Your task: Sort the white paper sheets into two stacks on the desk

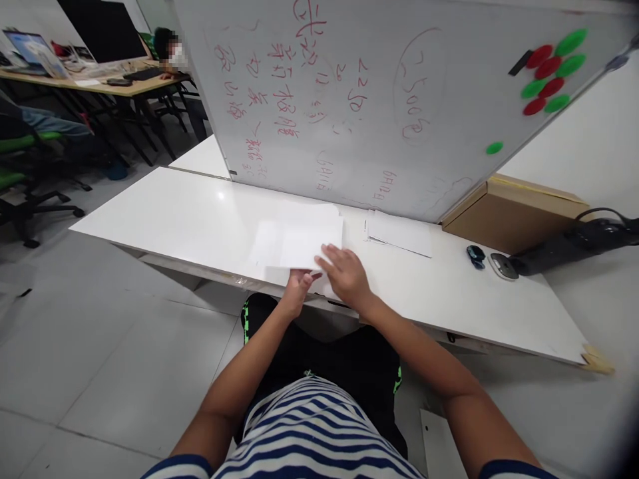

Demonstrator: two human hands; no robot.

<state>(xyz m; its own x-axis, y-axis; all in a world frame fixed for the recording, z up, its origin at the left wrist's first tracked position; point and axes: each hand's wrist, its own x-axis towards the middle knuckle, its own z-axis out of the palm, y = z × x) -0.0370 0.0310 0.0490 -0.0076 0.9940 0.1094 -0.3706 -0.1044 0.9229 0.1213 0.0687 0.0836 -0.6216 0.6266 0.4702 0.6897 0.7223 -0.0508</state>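
Observation:
White paper [310, 238] is at the front edge of the white desk, right in front of me. Its layers blend together, so I cannot tell how many sheets there are. My left hand [298, 293] grips the near edge from below, with part of its fingers hidden under the paper. Over the paper's near right corner lies my right hand [348, 278], its fingers stretched out and slightly apart, touching the sheet. To the right, another few white sheets [402, 234] lie flat on the desk, their edges not lined up.
A whiteboard [309, 106] with red writing and several magnets stands behind the desk [164, 219]. On the right are a cardboard box [519, 209], a black cylindrical item [569, 247], a grey rounded device [503, 266] and a small dark object [476, 255]. Other people sit at the far left.

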